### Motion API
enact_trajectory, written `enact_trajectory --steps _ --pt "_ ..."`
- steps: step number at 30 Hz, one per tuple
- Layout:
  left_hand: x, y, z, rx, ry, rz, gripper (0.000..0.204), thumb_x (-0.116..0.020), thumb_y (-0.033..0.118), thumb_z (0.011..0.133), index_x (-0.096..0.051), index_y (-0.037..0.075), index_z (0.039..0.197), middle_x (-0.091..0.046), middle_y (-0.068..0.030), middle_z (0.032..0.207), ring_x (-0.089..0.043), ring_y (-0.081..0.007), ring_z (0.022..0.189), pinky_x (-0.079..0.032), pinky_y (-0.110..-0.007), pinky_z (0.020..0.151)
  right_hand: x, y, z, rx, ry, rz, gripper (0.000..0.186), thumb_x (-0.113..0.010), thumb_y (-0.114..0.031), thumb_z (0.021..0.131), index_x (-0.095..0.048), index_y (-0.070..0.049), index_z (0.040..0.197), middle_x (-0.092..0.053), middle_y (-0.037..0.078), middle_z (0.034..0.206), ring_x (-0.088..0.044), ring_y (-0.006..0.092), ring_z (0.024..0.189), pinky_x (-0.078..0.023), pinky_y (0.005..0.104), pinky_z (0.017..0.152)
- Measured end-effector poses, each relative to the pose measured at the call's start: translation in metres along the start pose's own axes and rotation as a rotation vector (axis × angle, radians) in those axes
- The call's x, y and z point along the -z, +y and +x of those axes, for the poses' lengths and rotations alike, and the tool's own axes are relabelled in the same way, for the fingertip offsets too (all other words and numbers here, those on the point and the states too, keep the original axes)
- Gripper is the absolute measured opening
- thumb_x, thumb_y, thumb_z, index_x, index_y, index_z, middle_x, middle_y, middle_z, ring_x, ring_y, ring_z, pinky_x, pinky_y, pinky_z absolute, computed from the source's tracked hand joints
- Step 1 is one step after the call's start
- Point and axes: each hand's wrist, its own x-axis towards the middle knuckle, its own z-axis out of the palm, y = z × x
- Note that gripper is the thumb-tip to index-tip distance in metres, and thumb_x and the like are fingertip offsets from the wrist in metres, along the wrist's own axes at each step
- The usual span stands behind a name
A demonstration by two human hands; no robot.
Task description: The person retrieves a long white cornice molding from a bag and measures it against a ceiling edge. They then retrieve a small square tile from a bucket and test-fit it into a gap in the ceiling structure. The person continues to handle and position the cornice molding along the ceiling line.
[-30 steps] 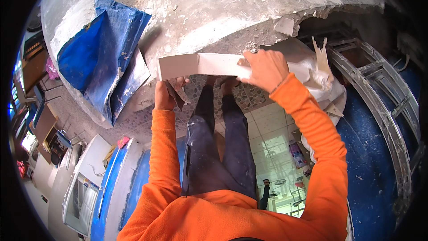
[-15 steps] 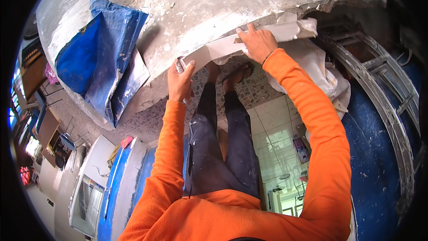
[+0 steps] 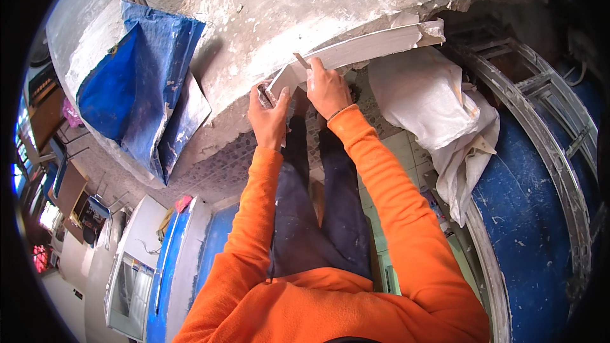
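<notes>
A long white strip [image 3: 368, 46] runs along the broken edge of a concrete slab, with a bend near its left end and a ragged right end. My left hand [image 3: 269, 117] is closed on that left end, thumb in front. A small dark, shiny piece [image 3: 264, 94] shows between its thumb and fingers; I cannot make out its kind. Just to the right, my right hand [image 3: 328, 91] is closed at the strip's lower edge, beside the bend. From its fingers juts a narrow flat grey-brown piece [image 3: 301, 61], its lower part hidden in the grip.
The rough concrete slab [image 3: 267, 13] spans the far side. On it lies a folded blue sheet [image 3: 155, 70]. A whitish cloth sack [image 3: 426, 95] hangs under the strip's right part. A metal ladder [image 3: 540, 127] stands right, by a blue paint-spattered surface [image 3: 518, 216].
My right hand has slid left along the strip, close to my left hand. The left hand has shifted slightly right and down. More of the strip and the whitish sack now shows.
</notes>
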Motion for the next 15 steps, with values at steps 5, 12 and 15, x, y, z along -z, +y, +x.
enact_trajectory --steps 5,12,15 --pt "-0.005 -0.007 0.001 0.028 -0.008 -0.144 0.033 -0.073 0.018 0.091 -0.059 0.002 0.117 -0.066 -0.0037 0.090 -0.057 -0.0067 0.074 -0.048 -0.023 0.063 -0.006 0.000 -0.011 -0.027 -0.042 -0.062 0.018 -0.057 -0.019 0.096 -0.051 -0.006 0.108 -0.070 0.022 0.077 -0.069 0.0451 0.075 -0.056 0.0534 0.067" --pt "-0.013 -0.024 0.004 -0.065 0.005 -0.231 0.036 -0.070 0.017 0.093 -0.058 0.003 0.124 -0.065 -0.0023 0.090 -0.054 -0.0060 0.063 -0.045 -0.022 0.054 -0.006 0.009 -0.016 0.014 -0.024 -0.049 0.023 -0.055 -0.024 0.098 -0.054 -0.010 0.117 -0.069 0.024 0.076 -0.067 0.0459 0.074 -0.053 0.0561 0.066" --pt "-0.010 -0.027 0.005 -0.034 -0.004 -0.209 0.038 -0.070 0.019 0.093 -0.060 0.004 0.126 -0.065 -0.0019 0.089 -0.053 -0.0054 0.063 -0.044 -0.021 0.054 -0.005 0.005 -0.017 0.036 -0.050 -0.100 0.020 -0.055 -0.021 0.098 -0.051 -0.009 0.113 -0.070 0.021 0.077 -0.069 0.0432 0.074 -0.055 0.0542 0.067"
